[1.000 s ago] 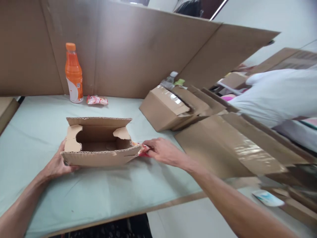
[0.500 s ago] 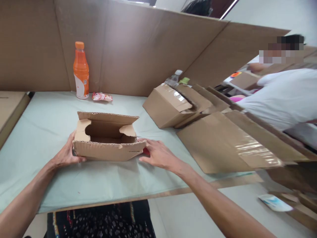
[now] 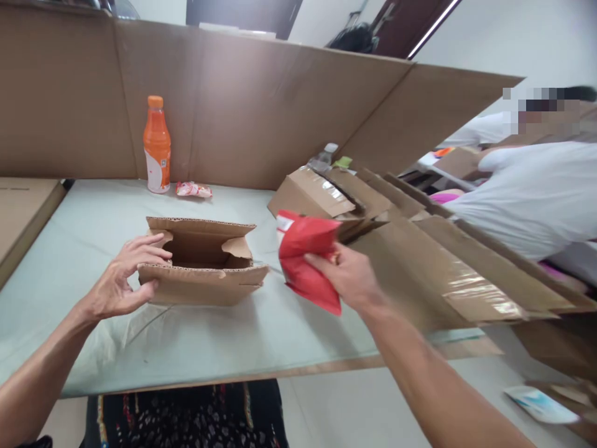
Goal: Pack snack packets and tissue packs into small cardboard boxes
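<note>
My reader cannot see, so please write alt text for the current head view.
A person's right hand holds a red packet right of an open cardboard box; the left hand is at its left end. Behind it are an orange bottle and a small packet, with boxes at right.

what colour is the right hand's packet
The creased, flattish packet is red with a white corner (head view).

I see a black garment (image 3: 186,417) at seven o'clock, printed with pale flecks; trim: narrow lengthwise multicoloured strips (image 3: 102,423). Left hand (image 3: 124,277) and forearm (image 3: 51,367), eight o'clock: bare. Right hand (image 3: 357,277) and forearm (image 3: 433,373), four o'clock: bare.
</note>
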Available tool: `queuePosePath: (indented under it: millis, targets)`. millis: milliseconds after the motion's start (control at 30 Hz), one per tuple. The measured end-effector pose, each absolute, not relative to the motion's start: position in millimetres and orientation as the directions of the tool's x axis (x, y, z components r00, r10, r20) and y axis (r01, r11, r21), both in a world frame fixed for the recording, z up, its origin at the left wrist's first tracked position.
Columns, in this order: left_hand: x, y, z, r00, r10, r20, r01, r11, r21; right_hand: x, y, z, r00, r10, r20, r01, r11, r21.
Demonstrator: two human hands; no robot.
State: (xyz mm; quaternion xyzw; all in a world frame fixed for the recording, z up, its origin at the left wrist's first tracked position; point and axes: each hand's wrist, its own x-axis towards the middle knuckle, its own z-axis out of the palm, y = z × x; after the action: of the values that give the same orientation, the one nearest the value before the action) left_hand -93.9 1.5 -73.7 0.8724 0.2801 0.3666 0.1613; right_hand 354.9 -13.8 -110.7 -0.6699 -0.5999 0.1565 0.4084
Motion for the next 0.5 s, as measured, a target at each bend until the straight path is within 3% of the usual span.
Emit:
queuePosePath:
  millis: [33,100,167,267,367,500]
  targets:
    - [-92,2,-72,0.588,0.594,0.549,0.381,-0.802,0.460,353,-15,-101,0.309,0.893,0.327,0.544,0.116,-0.831]
    - [-90,5,-69,0.604,0.586,0.540,0.427,-0.810,0.402,341,-18,-79,0.390,0.814,0.430,0.344,0.304,-0.888]
    - [-88,8,-69,0.599,0.606,0.523,0.489,-0.794,0.361,320,-19,-56,0.389,0.750,0.535,0.250,0.473,-0.845]
    - [-86,12,-75,0.624,0.603,0.497,0.517,-0.795,0.317,283,-11,-27,0.300,0.721,0.625,0.196,0.594,-0.780]
    - [-84,13,-83,0.699,0.514,0.498,0.438,-0.857,0.270,252,3,-12,0.135,0.773,0.620,0.126,0.607,-0.785]
    - [-80,12,-87,0.727,0.402,0.556,0.350,-0.914,0.202,227,18,2,-0.283,0.787,0.547,0.188,0.605,-0.773]
